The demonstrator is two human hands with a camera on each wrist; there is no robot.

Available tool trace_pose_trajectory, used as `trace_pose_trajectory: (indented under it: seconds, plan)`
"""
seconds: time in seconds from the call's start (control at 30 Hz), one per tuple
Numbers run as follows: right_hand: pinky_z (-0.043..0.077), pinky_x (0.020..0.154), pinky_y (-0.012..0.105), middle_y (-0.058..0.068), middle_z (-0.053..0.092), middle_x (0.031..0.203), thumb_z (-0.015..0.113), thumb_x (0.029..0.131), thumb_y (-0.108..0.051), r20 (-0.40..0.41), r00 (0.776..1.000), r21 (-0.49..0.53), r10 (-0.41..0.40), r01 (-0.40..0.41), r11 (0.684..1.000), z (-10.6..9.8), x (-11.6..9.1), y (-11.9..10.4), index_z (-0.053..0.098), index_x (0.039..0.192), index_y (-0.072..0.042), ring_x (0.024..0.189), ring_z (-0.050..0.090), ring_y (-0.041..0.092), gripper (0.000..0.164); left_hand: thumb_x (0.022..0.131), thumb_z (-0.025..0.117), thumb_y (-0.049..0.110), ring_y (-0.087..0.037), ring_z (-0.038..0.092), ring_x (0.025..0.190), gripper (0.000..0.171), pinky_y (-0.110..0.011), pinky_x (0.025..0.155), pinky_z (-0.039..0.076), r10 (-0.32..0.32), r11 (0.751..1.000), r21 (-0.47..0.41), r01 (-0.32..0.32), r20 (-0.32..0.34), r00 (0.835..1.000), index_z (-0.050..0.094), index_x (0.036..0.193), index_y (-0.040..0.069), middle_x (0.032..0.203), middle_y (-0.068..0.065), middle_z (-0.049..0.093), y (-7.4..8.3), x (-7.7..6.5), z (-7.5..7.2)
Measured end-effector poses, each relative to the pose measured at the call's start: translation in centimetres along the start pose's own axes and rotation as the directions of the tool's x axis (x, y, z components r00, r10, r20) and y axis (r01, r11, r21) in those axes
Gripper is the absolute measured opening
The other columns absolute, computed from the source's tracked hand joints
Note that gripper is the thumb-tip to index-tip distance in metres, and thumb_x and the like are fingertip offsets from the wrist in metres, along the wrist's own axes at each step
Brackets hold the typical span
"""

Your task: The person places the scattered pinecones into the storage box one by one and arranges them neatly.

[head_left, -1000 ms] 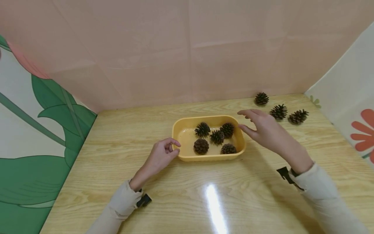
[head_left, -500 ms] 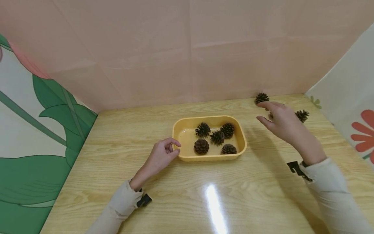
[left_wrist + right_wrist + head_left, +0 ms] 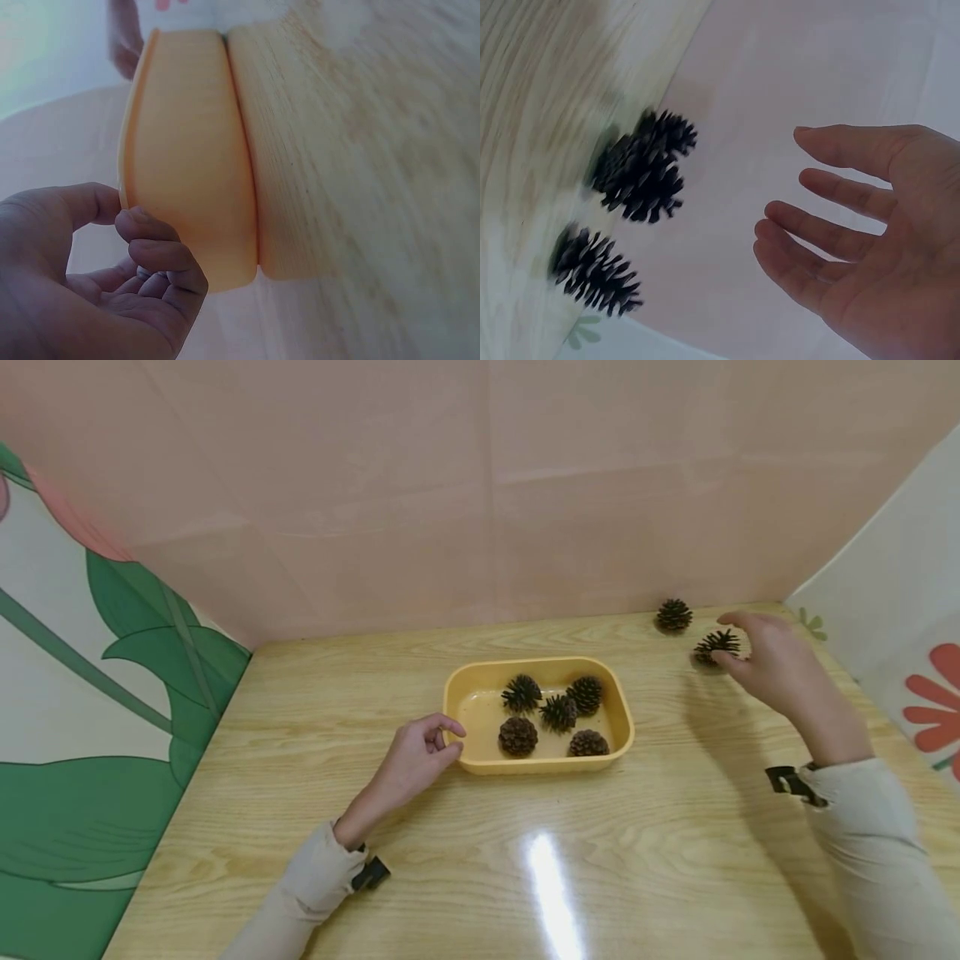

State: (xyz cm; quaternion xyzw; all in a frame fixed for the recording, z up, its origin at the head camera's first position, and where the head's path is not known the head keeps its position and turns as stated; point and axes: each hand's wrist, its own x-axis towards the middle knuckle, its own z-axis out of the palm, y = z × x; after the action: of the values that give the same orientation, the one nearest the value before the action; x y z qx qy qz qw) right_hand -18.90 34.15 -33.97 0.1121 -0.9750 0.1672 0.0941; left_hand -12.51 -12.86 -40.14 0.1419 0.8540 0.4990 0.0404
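The step in hand looks like fetching a loose cone (image 3: 712, 645): three lie at the tray's (image 3: 538, 767) two o'clock, and the right hand (image 3: 783, 664) hangs near them, spread wide and holding nothing. The left hand (image 3: 416, 756) pinches the tray's rim at eight o'clock; five cones (image 3: 517, 737) sit inside. Next probably calls for lowering the right fingers around one.

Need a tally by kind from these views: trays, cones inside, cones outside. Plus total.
Yellow tray: 1
Pine cones inside: 5
Pine cones outside: 3 (right wrist view; only 2 visible in head view)
Total: 9
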Motion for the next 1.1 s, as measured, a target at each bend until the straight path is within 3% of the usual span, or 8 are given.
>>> trace_pose_trajectory:
  seconds: [0.17,0.27,0.47,0.7,0.97,1.1]
  plan:
    - [0.038,0.085,0.069,0.042,0.051,0.122,0.068,0.092,-0.011,-0.012,1.000,-0.013,0.028,-0.029,1.000,0.0,-0.1,1.6,0.048,0.133,0.012,0.104,0.049,0.058,0.050,0.091,0.067,0.007,-0.008,0.042,0.051,0.014,-0.023,0.048,0.036,-0.005,1.000,0.000,0.005,0.002,1.000,0.071,0.103,0.004,0.069,-0.003,0.052,-0.1,0.0,0.0]
    - [0.033,0.092,0.072,0.043,0.048,0.126,0.067,0.092,-0.011,-0.008,0.999,-0.012,0.052,-0.052,0.999,-0.1,-0.2,2.4,0.046,0.134,0.012,0.109,0.044,0.061,0.052,0.091,0.067,0.007,-0.009,0.041,0.051,0.014,-0.023,0.048,0.035,-0.005,1.000,0.002,0.005,0.001,1.000,0.071,0.103,0.004,0.069,-0.003,0.052,-0.1,0.0,0.0]
    - [0.007,0.112,0.069,0.046,0.039,0.133,0.064,0.095,-0.014,0.014,0.994,0.003,0.106,-0.106,0.994,0.0,-0.5,4.0,0.042,0.137,0.013,0.121,0.029,0.067,0.055,0.091,0.067,0.008,-0.011,0.042,0.052,0.014,-0.023,0.048,0.036,0.015,1.000,0.012,-0.015,-0.005,1.000,0.071,0.104,0.004,0.068,-0.002,0.053,-0.1,0.0,0.0]
    - [0.015,0.104,0.072,0.047,0.038,0.130,0.064,0.094,-0.013,0.033,0.989,-0.051,0.144,-0.142,0.989,0.7,-0.8,6.1,0.040,0.136,0.015,0.118,0.031,0.065,0.056,0.092,0.066,0.010,-0.012,0.043,0.052,0.015,-0.023,0.049,0.037,0.010,1.000,0.016,-0.010,-0.004,1.000,0.071,0.105,0.004,0.068,-0.002,0.053,-0.1,0.0,0.0]
    - [0.011,0.104,0.073,0.050,0.029,0.133,0.063,0.095,-0.019,0.095,0.980,-0.063,0.175,-0.170,0.983,1.3,-1.1,7.8,0.034,0.142,0.016,0.123,0.022,0.067,0.065,0.091,0.067,0.008,-0.011,0.044,0.052,0.014,-0.024,0.049,0.037,0.009,1.000,0.013,-0.009,-0.001,1.000,0.071,0.104,0.005,0.068,-0.002,0.053,0.0,0.0,0.0]
    - [0.020,0.101,0.074,0.048,0.034,0.131,0.063,0.094,-0.020,0.134,0.976,-0.088,0.170,-0.159,0.983,1.5,-1.2,8.4,0.035,0.139,0.018,0.120,0.029,0.066,0.065,0.092,0.067,0.008,-0.012,0.043,0.052,0.014,-0.024,0.048,0.037,0.012,1.000,0.010,-0.012,-0.002,1.000,0.071,0.104,0.004,0.068,-0.002,0.053,-0.1,0.0,0.0]
